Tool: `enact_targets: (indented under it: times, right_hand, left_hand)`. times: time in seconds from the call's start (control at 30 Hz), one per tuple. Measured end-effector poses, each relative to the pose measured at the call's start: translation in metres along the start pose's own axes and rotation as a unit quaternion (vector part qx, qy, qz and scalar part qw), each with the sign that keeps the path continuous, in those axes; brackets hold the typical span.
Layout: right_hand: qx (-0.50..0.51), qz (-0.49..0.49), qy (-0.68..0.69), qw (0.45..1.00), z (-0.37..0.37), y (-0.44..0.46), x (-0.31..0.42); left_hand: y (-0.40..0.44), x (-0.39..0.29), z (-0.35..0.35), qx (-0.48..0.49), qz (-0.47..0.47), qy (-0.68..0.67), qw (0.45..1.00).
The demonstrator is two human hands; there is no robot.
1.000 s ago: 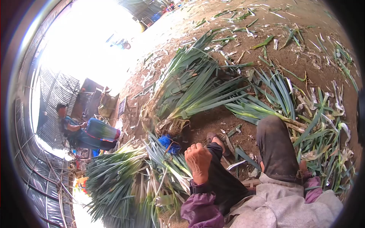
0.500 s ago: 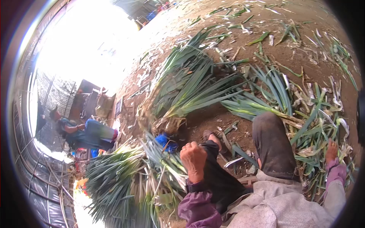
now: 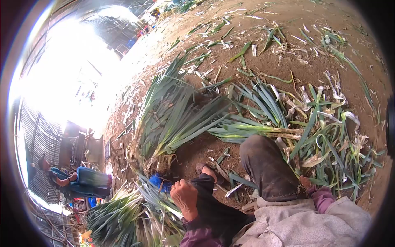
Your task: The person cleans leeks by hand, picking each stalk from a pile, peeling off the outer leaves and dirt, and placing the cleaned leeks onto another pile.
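Observation:
My left hand (image 3: 184,199) is curled into a fist over my dark-trousered left leg; its palm faces away, so anything inside it is hidden. Beside it lie a blue tangle of string (image 3: 159,182) and a large pile of leeks (image 3: 117,218) with long green leaves. Close to my bent right knee, my right hand (image 3: 306,184) is low at the edge of a heap of leek leaves and peelings (image 3: 335,152). Its fingers look closed near some thin root-like strands, but what they grip is unclear. Several leeks (image 3: 251,131) lie just beyond that knee.
A big bundle of leeks (image 3: 173,119) lies on the dirt floor ahead, root ends toward me. Loose leaf scraps (image 3: 242,51) litter the ground. At the far left, a person in blue (image 3: 82,181) is near a mesh wall (image 3: 39,127).
My right hand has drawn back from the leaf heap toward my right knee, its fingers curling in. My left fist keeps its place by my leg, while the whole view has shifted.

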State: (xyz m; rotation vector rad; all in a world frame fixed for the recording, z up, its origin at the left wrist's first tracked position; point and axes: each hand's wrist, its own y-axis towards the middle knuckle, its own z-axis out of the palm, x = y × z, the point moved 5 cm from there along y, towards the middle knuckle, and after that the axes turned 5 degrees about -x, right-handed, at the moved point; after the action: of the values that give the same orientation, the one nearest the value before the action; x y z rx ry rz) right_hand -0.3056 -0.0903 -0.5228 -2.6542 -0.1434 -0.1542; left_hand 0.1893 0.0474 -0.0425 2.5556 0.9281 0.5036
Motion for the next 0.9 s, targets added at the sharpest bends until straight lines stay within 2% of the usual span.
enact_targets:
  times: [0.67,0.8,0.9]
  right_hand:
    - [0.052,-0.019,0.029,0.998,0.002,-0.025,-0.046]
    - [0.042,-0.048,0.032,0.997,-0.018,-0.023,-0.052]
    - [0.021,-0.107,0.053,0.993,-0.043,-0.003,-0.034]
  left_hand:
    - [0.002,-0.003,0.0,0.012,0.009,0.016,1.0]
    - [0.003,-0.008,-0.004,-0.024,0.034,0.017,0.999]
    - [-0.001,0.002,0.002,-0.029,0.022,0.029,0.999]
